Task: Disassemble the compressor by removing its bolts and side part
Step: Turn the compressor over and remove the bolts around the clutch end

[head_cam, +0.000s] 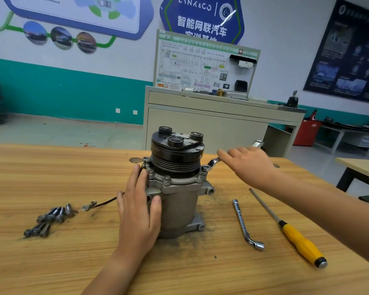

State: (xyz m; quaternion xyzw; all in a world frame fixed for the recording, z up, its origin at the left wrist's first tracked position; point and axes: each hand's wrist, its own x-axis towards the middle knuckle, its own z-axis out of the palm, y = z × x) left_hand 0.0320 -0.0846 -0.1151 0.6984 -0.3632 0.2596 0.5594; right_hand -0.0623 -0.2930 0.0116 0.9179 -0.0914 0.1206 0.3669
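Observation:
The grey metal compressor [179, 201] stands upright on the wooden table [73, 262], its black pulley [177, 154] on top. My left hand [140, 209] lies against the compressor's left side, fingers straight and thumb on the front of the body. A silver wrench [213, 162] sits on a bolt [205, 167] at the housing's right rim. My right hand [247, 165] rests over the wrench handle with fingers extended. Several removed bolts [49, 220] lie in a loose pile at the left. A black wire with a connector [92, 206] trails from the compressor's left side.
An L-shaped socket wrench [245, 225] and a yellow-handled screwdriver [296, 237] lie on the table to the right of the compressor. Dark grit surrounds the compressor base. A washer [135, 160] lies behind it. A beige cabinet [211, 124] with a training board stands beyond the table.

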